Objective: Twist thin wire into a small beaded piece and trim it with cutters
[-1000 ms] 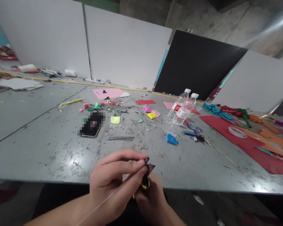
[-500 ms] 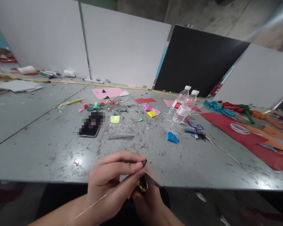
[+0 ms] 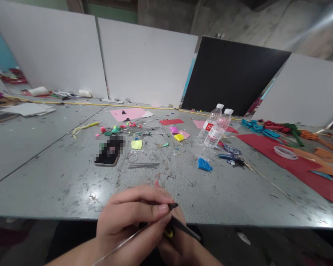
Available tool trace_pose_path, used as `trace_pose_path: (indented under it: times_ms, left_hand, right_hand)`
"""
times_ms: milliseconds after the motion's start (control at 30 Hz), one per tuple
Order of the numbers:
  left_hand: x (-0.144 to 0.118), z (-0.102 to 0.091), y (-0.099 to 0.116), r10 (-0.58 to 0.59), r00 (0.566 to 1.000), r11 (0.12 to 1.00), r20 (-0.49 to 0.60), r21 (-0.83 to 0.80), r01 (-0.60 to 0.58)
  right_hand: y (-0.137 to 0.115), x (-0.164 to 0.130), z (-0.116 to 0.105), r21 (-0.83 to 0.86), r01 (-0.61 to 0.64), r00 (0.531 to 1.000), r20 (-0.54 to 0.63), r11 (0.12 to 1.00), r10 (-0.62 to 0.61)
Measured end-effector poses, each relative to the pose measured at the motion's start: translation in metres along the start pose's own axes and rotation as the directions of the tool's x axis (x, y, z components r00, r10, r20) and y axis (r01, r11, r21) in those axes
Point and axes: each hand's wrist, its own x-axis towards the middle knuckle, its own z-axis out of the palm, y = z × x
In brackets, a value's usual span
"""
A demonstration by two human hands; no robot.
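Observation:
At the table's front edge, my left hand (image 3: 133, 218) is closed in a pinch. It holds a thin wire (image 3: 119, 245) that runs down to the lower left across my palm side. A small black piece (image 3: 174, 205) sticks out past my thumb and fingertips. Close behind and to the right is my right hand (image 3: 177, 240), closed and partly covered by the left. A yellow-and-black object (image 3: 168, 232) shows in its grip, its kind mostly hidden. From between the hands, a dark flat strip (image 3: 186, 227) slants down to the right.
Ahead lie straight wires (image 3: 144, 166), a phone (image 3: 110, 151), a yellow clay packet (image 3: 137, 144) and a blue packet (image 3: 204, 164). Two plastic bottles (image 3: 214, 131) stand farther back, near blue-handled pliers (image 3: 228, 157). Red sheets (image 3: 266, 151) are at right. Boards (image 3: 147, 59) line the back.
Both hands have moved slightly downward in view. The black piece points more to the right, and more of the dark strip shows at the lower right.

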Motion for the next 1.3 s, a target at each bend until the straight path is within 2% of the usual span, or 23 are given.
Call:
trace_pose_path:
  times_ms: [100, 233, 433, 700, 933, 1100, 1300]
  left_hand:
    - [0.0, -0.003, 0.003, -0.04, 0.999, 0.999, 0.015, 0.018, 0.04]
    - [0.002, -0.008, 0.007, -0.063, 0.997, 0.996, 0.046, 0.065, 0.06]
    - [0.004, -0.014, 0.011, -0.019, 0.995, 0.991, 0.098, 0.13, 0.006]
    - [0.004, -0.013, 0.01, 0.013, 0.994, 0.985, 0.107, 0.168, -0.031]
    - [0.0, -0.012, 0.008, 0.032, 0.994, 0.99, 0.103, 0.136, -0.046]
    - [-0.004, -0.012, 0.006, 0.005, 0.998, 0.992, 0.059, 0.128, -0.012]
    - [-0.005, -0.014, 0.005, 0.04, 0.992, 0.994, 0.12, 0.093, -0.052]
  right_hand:
    - [0.001, 0.004, 0.001, 0.052, -0.014, 1.0, -0.012, 0.999, 0.015]
    - [0.003, 0.004, 0.001, 0.01, 0.007, 0.997, -0.076, 1.0, -0.007]
    - [0.003, 0.002, -0.003, -0.161, 0.049, 0.99, -0.124, 0.986, -0.069]
    - [0.004, -0.001, 0.004, -0.15, 0.024, 0.977, -0.208, 0.988, -0.055]
    - [0.007, -0.004, 0.01, -0.173, 0.064, 0.954, -0.278, 0.983, -0.111]
    - [0.007, -0.002, 0.01, -0.181, 0.034, 0.962, -0.26, 0.983, -0.081]
    - [0.005, -0.003, 0.011, -0.23, 0.071, 0.947, -0.289, 0.971, -0.137]
